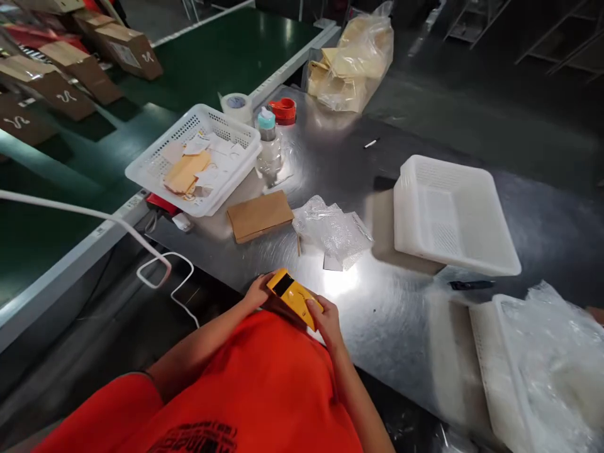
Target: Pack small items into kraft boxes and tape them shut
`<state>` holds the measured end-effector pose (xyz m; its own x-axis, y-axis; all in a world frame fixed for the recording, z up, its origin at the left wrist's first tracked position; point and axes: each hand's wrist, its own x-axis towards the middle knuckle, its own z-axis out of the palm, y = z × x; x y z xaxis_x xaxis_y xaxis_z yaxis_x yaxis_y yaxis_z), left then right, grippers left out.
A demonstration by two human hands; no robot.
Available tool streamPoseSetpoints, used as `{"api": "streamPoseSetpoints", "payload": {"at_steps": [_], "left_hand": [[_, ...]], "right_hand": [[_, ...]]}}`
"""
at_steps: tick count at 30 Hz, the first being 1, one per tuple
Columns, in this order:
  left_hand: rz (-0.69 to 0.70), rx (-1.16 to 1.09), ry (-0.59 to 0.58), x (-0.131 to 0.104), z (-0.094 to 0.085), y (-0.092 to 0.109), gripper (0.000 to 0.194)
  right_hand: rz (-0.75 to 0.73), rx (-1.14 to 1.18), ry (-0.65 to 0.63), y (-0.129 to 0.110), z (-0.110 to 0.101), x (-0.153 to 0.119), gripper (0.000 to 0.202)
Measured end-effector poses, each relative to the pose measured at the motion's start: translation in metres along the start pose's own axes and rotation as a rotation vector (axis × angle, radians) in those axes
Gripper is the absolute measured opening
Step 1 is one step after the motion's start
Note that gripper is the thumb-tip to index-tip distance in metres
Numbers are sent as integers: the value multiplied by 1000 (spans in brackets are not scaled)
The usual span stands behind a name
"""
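Note:
Close to my body, at the table's near edge, I hold a yellow handheld device (295, 298) with a dark window, like a multimeter, tilted between both hands. My left hand (259, 291) is closed on its upper left end, by the window; some of those fingers are hidden. On the lower right end, my right hand (326, 316) grips it with the thumb on the front face. Beyond the device lie clear bubble wrap (333, 231) and a flat brown cardboard box (260, 216).
A white basket (207, 204) with papers and orange pieces stands at left, near a tape roll (236, 108) and a bottle (267, 123). A white bin (453, 248) and a plastic-filled bin (507, 371) stand right. Cartons (127, 50) sit on the green conveyor (221, 56).

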<state>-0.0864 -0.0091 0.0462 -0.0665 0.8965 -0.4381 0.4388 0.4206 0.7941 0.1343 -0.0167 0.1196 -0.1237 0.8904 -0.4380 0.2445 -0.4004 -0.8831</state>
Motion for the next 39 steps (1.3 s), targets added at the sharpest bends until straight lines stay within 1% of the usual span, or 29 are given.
{"api": "streamPoseSetpoints", "payload": {"at_steps": [1,3,6,7,9,11,12,14,16,20,22,24,28,31,35,39], "left_hand": [[-11,-20,-6,1,-1,2,41],[-39,-70,-27,2,-5,7,34],[-89,-162,-23,-1,-15,16,19],[-112,-194,-16,-3,-18,20,17],[-165,-266,-27,-9,-22,29,27],[-214,-352,-85,-12,-24,39,39],[-235,-395,-118,-13,-24,44,41],[-268,-469,-161,-12,-23,52,39],[-293,-512,-169,-9,-22,55,34],[-327,-535,-159,-9,-22,52,34],[-322,-512,-143,-10,-22,48,31],[-303,-445,-103,-11,-21,45,27],[-260,-210,41,-10,-18,42,25],[-243,-48,131,-12,-16,42,23],[-261,90,146,-17,-12,40,22],[-275,164,146,-15,-9,35,24]], "right_hand": [[4,-13,-15,0,2,7,45],[-10,-59,-40,3,-2,14,46],[-53,-140,-60,5,-13,14,45],[-64,-157,-60,5,-15,13,45],[-72,-172,-64,4,-16,13,45],[-67,-178,-80,2,-15,13,45],[-61,-182,-86,1,-14,13,46],[-51,-195,-90,-1,-14,14,48],[-43,-211,-92,-2,-14,13,50],[-42,-252,-106,-6,-15,13,52],[-37,-266,-124,-8,-15,13,52],[-20,-272,-147,-11,-15,13,52],[68,-299,-200,-21,-17,10,52],[112,-337,-189,-27,-20,8,52],[108,-424,-159,-25,-22,8,52],[120,-462,-127,-21,-16,11,52]]}}
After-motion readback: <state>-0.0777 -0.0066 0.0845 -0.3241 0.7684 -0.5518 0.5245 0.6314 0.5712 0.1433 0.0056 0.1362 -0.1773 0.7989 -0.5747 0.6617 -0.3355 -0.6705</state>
